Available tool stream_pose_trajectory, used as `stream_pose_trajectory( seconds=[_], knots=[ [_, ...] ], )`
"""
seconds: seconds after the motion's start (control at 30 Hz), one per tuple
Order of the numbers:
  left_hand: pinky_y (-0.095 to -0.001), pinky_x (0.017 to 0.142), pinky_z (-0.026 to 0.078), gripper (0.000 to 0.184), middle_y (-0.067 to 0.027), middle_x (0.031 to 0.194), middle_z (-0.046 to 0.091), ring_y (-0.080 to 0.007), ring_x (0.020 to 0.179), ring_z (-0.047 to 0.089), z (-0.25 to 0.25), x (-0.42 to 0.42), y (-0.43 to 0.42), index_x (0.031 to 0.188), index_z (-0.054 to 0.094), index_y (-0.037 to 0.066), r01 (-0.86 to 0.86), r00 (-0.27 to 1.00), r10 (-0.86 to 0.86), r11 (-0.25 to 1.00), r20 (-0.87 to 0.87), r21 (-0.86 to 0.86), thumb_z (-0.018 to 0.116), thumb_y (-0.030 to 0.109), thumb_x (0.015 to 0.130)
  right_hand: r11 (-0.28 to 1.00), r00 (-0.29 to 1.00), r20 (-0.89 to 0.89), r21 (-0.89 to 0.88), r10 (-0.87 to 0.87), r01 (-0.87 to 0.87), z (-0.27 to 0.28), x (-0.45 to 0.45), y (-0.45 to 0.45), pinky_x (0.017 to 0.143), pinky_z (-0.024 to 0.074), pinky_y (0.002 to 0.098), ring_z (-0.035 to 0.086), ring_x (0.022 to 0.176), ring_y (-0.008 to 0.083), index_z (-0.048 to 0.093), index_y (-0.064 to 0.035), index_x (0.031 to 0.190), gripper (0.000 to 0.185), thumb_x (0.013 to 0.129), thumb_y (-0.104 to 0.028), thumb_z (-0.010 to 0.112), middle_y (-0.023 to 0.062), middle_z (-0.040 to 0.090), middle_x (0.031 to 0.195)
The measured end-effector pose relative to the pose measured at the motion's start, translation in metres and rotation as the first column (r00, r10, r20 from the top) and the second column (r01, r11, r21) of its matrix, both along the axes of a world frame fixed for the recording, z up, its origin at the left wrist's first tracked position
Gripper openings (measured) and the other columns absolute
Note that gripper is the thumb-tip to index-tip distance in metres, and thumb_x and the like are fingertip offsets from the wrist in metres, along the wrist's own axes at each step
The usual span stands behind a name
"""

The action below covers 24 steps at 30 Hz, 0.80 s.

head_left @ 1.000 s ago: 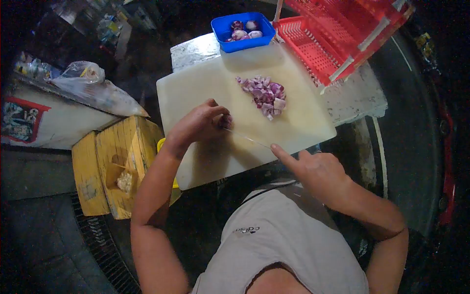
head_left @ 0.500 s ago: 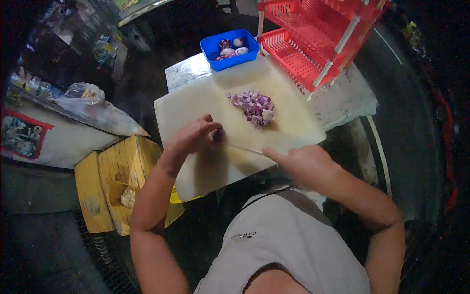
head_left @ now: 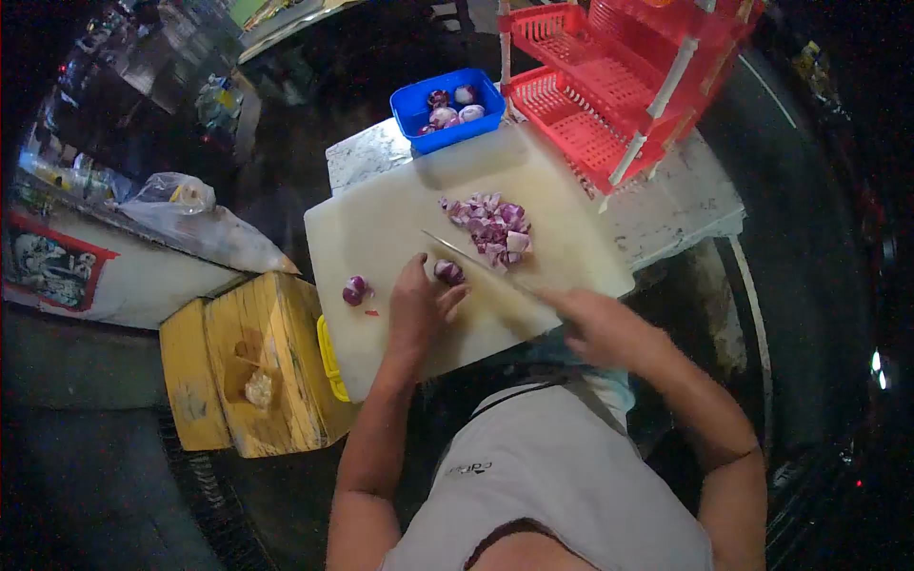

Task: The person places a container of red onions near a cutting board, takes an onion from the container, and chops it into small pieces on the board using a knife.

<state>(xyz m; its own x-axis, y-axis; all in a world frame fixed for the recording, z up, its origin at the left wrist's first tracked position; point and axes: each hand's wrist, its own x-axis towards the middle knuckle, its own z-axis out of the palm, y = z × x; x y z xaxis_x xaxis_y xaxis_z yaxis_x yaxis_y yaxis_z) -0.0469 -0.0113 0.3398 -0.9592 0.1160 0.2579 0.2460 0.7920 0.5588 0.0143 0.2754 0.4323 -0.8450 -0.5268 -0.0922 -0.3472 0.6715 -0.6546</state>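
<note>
A half of a purple onion (head_left: 448, 272) lies on the white cutting board (head_left: 381, 224), between the spread thumb and fingers of my left hand (head_left: 417, 303). That hand is open around it; whether the fingertips touch it I cannot tell. My right hand (head_left: 605, 325) is closed on the handle of a knife (head_left: 468, 255), its blade angled up and left just above the onion half. Another purple onion piece (head_left: 355, 289) rests near the board's left side, with a small red scrap beside it. A pile of chopped onion (head_left: 490, 228) sits beyond the blade.
A blue plastic basin (head_left: 447, 139) holding several peeled onions stands behind the board. To its right rises a red basket rack (head_left: 571, 114). Yellow wooden boxes (head_left: 305, 352) stand left of the board, near a plastic bag (head_left: 205, 224) on a white counter.
My left hand has moved right and its fingers have spread. An onion piece now lies apart at the left. The knife has lifted, its tip swinging upward.
</note>
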Motion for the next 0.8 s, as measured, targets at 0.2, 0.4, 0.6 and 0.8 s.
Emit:
stream_pose_trajectory(
  seconds=[0.2, 0.4, 0.6, 0.8],
  knots=[
    [-0.0468, 0.084, 0.053, 0.044, -0.0191, 0.104, 0.069, -0.0403, 0.096, 0.066, 0.002, 0.001, -0.005, 0.119, 0.061, 0.002, 0.183, 0.982, -0.187, 0.974, 0.02, 0.137, 0.08, 0.013, 0.081, 0.992, 0.982, 0.177, 0.119, -0.069, 0.048, -0.005, 0.008, -0.005, 0.088, 0.0505, 0.0485, 0.063, 0.099, 0.0401, 0.044, -0.0143, 0.152, 0.072, 0.084, -0.001, 0.064, 0.0214, 0.063, 0.102],
    [-0.049, 0.077, 0.053, 0.028, -0.0171, 0.096, 0.068, -0.0399, 0.088, 0.064, 0.007, 0.002, 0.011, 0.111, 0.062, 0.004, 0.098, 0.995, -0.097, 0.992, -0.013, 0.084, 0.073, 0.011, 0.085, 0.974, 0.986, 0.133, 0.214, -0.1, 0.07, 0.014, 0.01, 0.001, 0.075, 0.0528, 0.0535, 0.067, 0.08, 0.0437, 0.041, -0.0205, 0.154, 0.07, 0.089, -0.006, 0.062, 0.0208, 0.065, 0.084],
    [-0.0494, 0.076, 0.052, 0.026, -0.0174, 0.09, 0.066, -0.0396, 0.086, 0.064, -0.005, -0.004, 0.003, 0.109, 0.061, 0.005, 0.112, 0.993, -0.109, 0.988, -0.035, 0.105, 0.071, 0.01, 0.085, 0.946, 0.992, 0.125, 0.316, 0.033, -0.071, 0.04, 0.003, -0.008, 0.072, 0.0541, 0.0516, 0.068, 0.078, 0.0413, 0.038, -0.0227, 0.157, 0.074, 0.089, -0.007, 0.061, 0.02, 0.066, 0.084],
    [-0.0491, 0.075, 0.051, 0.031, -0.0166, 0.09, 0.066, -0.0382, 0.086, 0.064, -0.008, -0.006, 0.004, 0.113, 0.06, 0.005, 0.127, 0.989, -0.121, 0.989, -0.082, 0.075, 0.07, 0.009, 0.084, 0.941, 0.983, 0.177, 0.319, 0.058, -0.113, 0.029, -0.01, -0.011, 0.071, 0.0537, 0.0523, 0.068, 0.078, 0.0412, 0.036, -0.0222, 0.158, 0.076, 0.088, -0.007, 0.061, 0.0207, 0.066, 0.083]
  ],
)
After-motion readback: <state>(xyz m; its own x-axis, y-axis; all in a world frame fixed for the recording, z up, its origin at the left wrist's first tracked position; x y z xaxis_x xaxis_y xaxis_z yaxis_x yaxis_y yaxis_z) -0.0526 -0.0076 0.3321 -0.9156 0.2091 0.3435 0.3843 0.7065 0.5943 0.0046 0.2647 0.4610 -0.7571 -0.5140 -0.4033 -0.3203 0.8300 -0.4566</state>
